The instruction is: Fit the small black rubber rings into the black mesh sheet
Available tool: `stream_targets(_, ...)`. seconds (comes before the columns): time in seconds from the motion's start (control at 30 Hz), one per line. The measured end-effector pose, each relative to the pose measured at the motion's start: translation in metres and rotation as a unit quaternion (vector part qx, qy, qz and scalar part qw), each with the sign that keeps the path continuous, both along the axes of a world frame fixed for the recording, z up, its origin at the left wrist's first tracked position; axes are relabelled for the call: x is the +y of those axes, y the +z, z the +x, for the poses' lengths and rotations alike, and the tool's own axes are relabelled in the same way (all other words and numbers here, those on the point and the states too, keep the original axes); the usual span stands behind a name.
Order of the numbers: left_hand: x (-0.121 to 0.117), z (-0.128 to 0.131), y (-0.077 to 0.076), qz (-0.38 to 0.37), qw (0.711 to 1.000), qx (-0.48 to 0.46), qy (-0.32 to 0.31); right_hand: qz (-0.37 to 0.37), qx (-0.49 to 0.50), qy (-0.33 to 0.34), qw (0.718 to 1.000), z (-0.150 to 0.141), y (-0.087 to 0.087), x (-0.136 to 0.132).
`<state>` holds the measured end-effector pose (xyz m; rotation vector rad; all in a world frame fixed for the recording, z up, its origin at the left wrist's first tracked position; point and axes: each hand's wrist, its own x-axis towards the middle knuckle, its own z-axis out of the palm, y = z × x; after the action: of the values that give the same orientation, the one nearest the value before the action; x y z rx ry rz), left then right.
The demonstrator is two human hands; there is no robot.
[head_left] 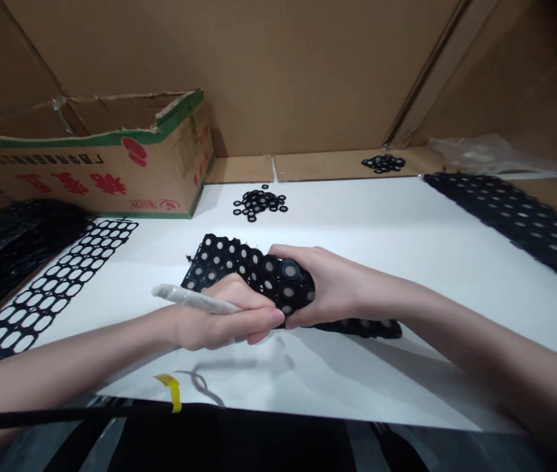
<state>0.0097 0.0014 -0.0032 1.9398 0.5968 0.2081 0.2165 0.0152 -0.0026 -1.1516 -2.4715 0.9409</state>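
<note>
A black sheet (232, 262) with rows of round pale spots lies across the middle of the white work surface, bent upward where it is gripped. My right hand (315, 278) is closed around its raised part, thumb and fingers on opposite edges. Held in the fist of my left hand (229, 314) is a slim white pen-like tool (197, 299), wrapped in something like clear film. Its back end points left; its working tip is hidden behind my fingers. The left fingertips meet the sheet's near edge, close to the right fingers. Beyond the sheet sits a pile of small black rings (260, 202).
A cardboard box (160, 164) with green edging stands back left. Below it lie an open black mesh strip (62, 282) and black bundled material (8, 242). Back right are a second ring pile (383, 162), a clear plastic bag (489, 154) and another spotted black sheet (519, 216).
</note>
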Motion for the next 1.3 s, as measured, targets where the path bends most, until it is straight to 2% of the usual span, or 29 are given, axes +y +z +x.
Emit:
stream_targets(0.1,0.001,0.000,-0.001,-0.031,0.999,-0.009,0.020,0.001,0.005,-0.003,1.000,0.001,-0.001,0.002)
stream_targets(0.27,0.004,-0.002,-0.003,-0.150,0.982,-0.054,0.102,-0.013,-0.013,-0.015,1.000,0.006,-0.002,0.011)
stream_targets(0.37,0.007,-0.002,-0.003,-0.195,0.974,-0.054,0.098,-0.002,-0.024,-0.006,1.000,0.010,0.000,0.021)
stream_targets(0.47,0.010,-0.003,-0.003,-0.209,0.974,-0.055,0.074,-0.002,-0.032,0.004,0.999,0.013,0.002,0.030)
stream_targets(0.53,0.013,-0.004,-0.003,-0.186,0.978,-0.060,0.076,-0.004,-0.015,0.014,1.000,0.014,0.001,0.035)
stream_targets(0.6,0.020,-0.006,-0.003,-0.127,0.984,-0.065,0.110,-0.004,0.010,0.012,1.000,0.011,-0.004,0.037)
stream_targets(0.7,0.033,-0.007,-0.005,-0.003,0.982,-0.073,0.177,0.023,0.037,-0.059,0.997,0.002,-0.015,0.038)
stream_targets(0.77,0.041,-0.007,-0.008,0.050,0.977,-0.063,0.197,0.052,0.036,-0.077,0.995,-0.004,-0.022,0.038)
stream_targets(0.87,0.048,-0.007,-0.013,0.073,0.978,-0.032,0.194,0.079,0.029,-0.094,0.992,-0.008,-0.027,0.039)
stream_targets(1.3,0.047,-0.005,-0.015,0.119,0.977,-0.004,0.175,0.067,0.038,-0.115,0.990,-0.007,-0.032,0.040)
